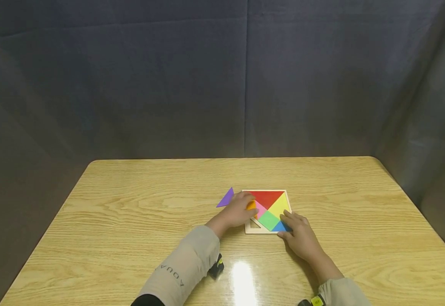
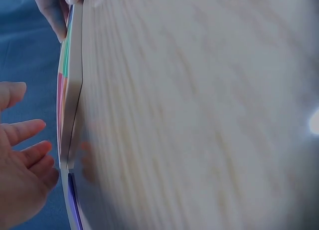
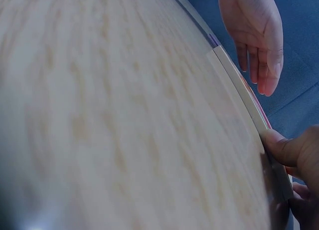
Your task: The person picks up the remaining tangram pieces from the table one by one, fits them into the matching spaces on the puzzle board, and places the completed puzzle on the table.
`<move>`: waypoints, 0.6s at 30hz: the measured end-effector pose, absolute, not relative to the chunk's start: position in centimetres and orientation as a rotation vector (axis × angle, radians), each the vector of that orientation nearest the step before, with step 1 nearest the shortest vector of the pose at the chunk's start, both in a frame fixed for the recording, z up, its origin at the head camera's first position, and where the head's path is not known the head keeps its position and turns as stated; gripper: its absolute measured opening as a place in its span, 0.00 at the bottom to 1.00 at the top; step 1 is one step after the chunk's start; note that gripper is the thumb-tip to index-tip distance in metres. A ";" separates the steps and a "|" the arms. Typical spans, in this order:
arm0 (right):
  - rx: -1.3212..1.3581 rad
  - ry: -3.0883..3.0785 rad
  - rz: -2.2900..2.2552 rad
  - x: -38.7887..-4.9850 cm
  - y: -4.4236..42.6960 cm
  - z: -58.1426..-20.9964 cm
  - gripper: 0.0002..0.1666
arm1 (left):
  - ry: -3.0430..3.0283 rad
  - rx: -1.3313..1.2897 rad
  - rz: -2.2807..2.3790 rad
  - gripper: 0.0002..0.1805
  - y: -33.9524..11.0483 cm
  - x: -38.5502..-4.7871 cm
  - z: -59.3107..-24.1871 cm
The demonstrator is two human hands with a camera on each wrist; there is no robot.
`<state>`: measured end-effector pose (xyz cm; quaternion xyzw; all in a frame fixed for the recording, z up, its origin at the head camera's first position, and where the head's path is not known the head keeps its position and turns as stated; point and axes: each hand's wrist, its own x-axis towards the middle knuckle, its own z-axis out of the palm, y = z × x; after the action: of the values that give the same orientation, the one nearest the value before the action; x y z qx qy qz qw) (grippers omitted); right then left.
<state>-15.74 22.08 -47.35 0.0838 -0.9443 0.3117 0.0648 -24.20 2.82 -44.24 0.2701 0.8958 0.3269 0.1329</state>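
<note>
A wooden tangram tray (image 1: pixel 253 230) lies on the table with red (image 1: pixel 266 198), yellow (image 1: pixel 278 207), pink (image 1: pixel 260 208), green (image 1: pixel 269 220), blue (image 1: pixel 281 227) and orange (image 1: pixel 251 205) pieces in it. Bare wood shows at its near left corner. My left hand (image 1: pixel 239 209) hovers over the tray's left side, partly hiding the orange piece. In the left wrist view, the fingers of that left hand (image 2: pixel 25 160) are loosely spread with nothing between them. My right hand (image 1: pixel 301 236) grips the tray's near right corner, its thumb (image 3: pixel 280 147) against the front edge.
A purple triangle (image 1: pixel 226 198) lies on the table (image 1: pixel 138 204), just left of the tray and beyond my left hand. Behind the table's far edge hangs a dark cloth (image 1: pixel 168 85).
</note>
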 end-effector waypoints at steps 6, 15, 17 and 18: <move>0.252 -2.847 0.950 -15.7 22.1 -47.3 0.27 | 2.635 0.736 0.941 0.25 2.4 -24.3 -44.2; 0.257 -2.829 0.946 -15.7 22.0 -47.2 0.27 | 2.728 0.666 0.878 0.26 1.9 -24.6 -44.3; 0.256 -2.830 0.943 -15.7 22.0 -47.2 0.27 | 2.746 0.639 0.862 0.26 1.7 -24.6 -44.3; 0.255 -2.832 0.941 -15.7 22.0 -47.1 0.27 | 2.755 0.630 0.856 0.26 1.7 -24.7 -44.4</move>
<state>-15.70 21.97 -47.12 0.0849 -0.9429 0.3135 0.0733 -24.66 1.66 -44.37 0.2125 0.9288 0.2886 0.0943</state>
